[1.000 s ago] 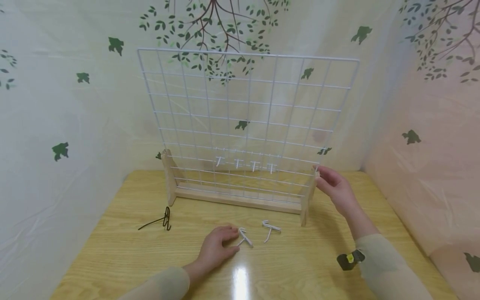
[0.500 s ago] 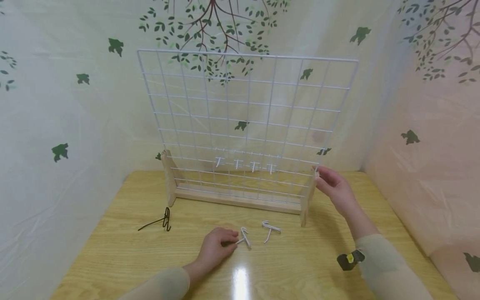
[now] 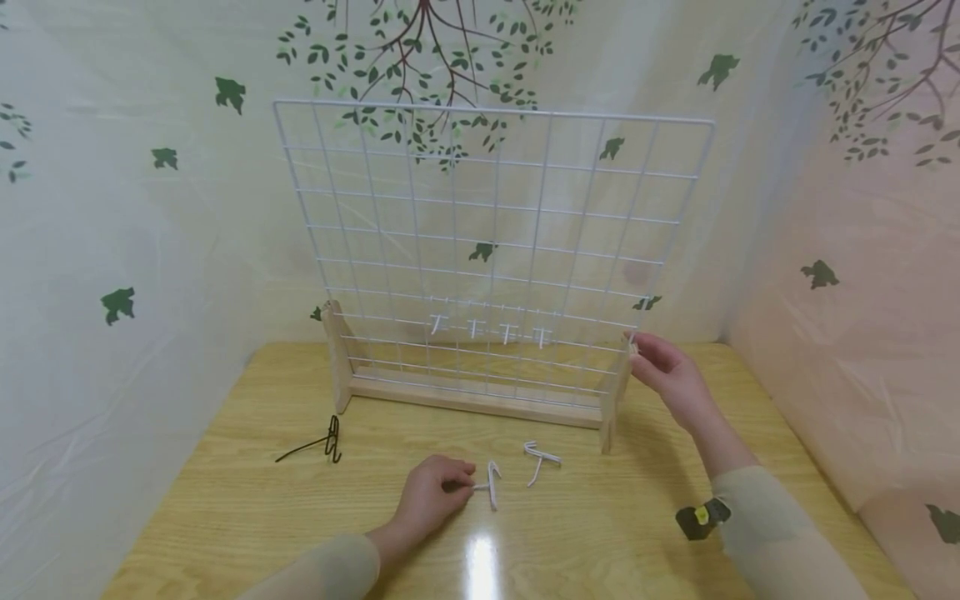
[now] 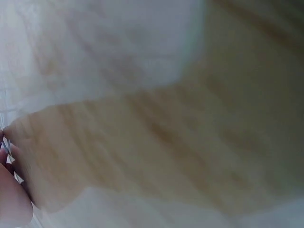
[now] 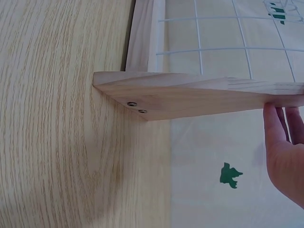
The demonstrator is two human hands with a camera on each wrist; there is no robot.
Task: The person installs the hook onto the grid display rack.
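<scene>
A wood-grain table lies under both hands. Beyond them stands a white wire grid panel in a pale wooden stand. The right hand touches its upright; whether pinching, I cannot tell. Left of the left hand lies a black wire hook; between the hands, a white metal hook. The left hand pinches another white hook. Four small white hooks hang done; three seemingly remain. No writing is legible.

I can read no text, label, brand, number or sign anywhere in my three views.
</scene>
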